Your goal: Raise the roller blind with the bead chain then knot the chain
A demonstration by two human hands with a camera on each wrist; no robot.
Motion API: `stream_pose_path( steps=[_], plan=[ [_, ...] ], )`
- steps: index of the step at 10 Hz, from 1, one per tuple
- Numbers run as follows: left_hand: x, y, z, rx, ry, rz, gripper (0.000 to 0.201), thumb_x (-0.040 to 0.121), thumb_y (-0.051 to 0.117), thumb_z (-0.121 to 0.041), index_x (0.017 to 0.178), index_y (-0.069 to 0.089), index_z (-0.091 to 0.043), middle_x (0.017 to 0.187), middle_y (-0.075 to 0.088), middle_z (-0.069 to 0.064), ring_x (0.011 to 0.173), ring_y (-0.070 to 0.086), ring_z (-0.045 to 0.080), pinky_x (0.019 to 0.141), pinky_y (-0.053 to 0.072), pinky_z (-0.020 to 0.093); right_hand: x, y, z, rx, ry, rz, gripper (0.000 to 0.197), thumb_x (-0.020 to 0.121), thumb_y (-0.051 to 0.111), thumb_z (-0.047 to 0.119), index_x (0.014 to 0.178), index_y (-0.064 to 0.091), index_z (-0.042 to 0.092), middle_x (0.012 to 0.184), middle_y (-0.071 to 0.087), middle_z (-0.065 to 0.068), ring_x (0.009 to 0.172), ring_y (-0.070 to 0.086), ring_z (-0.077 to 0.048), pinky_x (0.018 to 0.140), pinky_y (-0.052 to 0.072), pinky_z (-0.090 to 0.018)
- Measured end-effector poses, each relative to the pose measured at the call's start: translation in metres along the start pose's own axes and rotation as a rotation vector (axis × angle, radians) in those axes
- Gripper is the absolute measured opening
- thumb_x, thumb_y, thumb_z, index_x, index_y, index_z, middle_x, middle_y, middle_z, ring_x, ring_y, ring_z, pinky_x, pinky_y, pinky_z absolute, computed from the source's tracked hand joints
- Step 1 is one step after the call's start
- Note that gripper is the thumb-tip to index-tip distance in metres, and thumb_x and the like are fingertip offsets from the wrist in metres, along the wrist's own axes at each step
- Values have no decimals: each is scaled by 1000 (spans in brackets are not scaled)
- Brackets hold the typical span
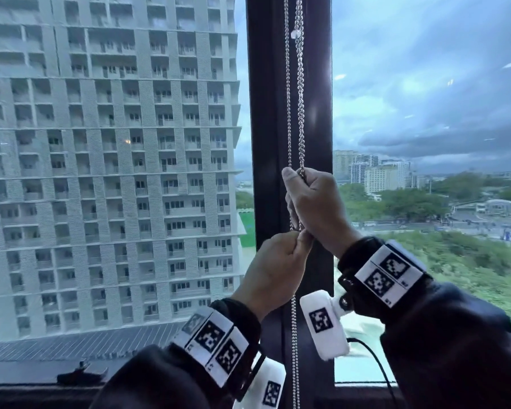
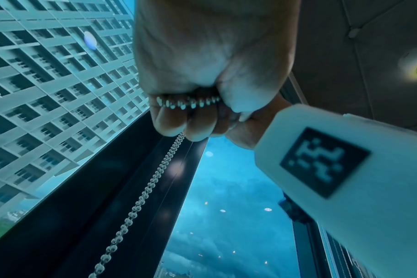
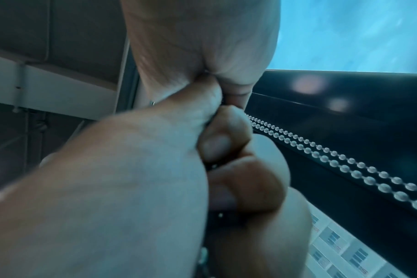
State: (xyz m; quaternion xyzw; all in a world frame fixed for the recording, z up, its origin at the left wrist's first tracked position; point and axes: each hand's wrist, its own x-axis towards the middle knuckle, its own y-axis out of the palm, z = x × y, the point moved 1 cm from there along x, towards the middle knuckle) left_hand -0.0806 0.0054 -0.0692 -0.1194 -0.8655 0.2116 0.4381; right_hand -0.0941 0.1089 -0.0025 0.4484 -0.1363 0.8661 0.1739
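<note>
My right hand (image 1: 316, 202) is fisted round both strands of the bead chain (image 1: 300, 113); just below it my left hand (image 1: 273, 270) pinches the same chain. The chain runs vertically along the dark window frame (image 1: 266, 113), taut above, slack below. The left hand is nearer the loose tail, so I judge it forms the knot. No blind fabric shows; glass on both sides.

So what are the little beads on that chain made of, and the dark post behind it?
The chain looks like metal: its small round beads are silvery and shine brightly, though shiny plastic can't be ruled out. The post looks like dark painted metal, smooth and glossy, since it shows soft reflections of lights.
</note>
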Motion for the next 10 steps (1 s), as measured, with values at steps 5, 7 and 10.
stream_pose_path(
  steps=[5, 7, 10],
  plan=[
    [-3, -32, 6, 151, -35, 80, 23, 93, 63, -35, 79, 58, -16, 61, 53, -7, 54, 46, 8, 56, 41, 26, -11, -19, 7, -251, -24, 22, 25, 94, 54, 45, 93, 62, 21, 84, 73, -9, 68, 66, -20, 62, 52, -39],
    [-20, -38, -5, 271, -97, 69, 17, 93, 62, -34, 84, 61, -19, 72, 61, -7, 68, 58, 13, 73, 55, 38, -21, -36, 18, -264, -27, 106, 27, 99, 53, 38, 100, 61, 12, 68, 57, 3, 56, 48, -11, 55, 37, -30],
    [-40, -81, -47, 664, -304, 143, 58, 95, 52, -46, 144, 44, -16, 148, 50, 9, 133, 49, 28, 109, 39, 49, -34, -67, 45, -355, -55, 133, 39, 95, 64, 27, 125, 61, 4, 115, 70, -12, 102, 66, -24, 90, 51, -32]
  ],
)
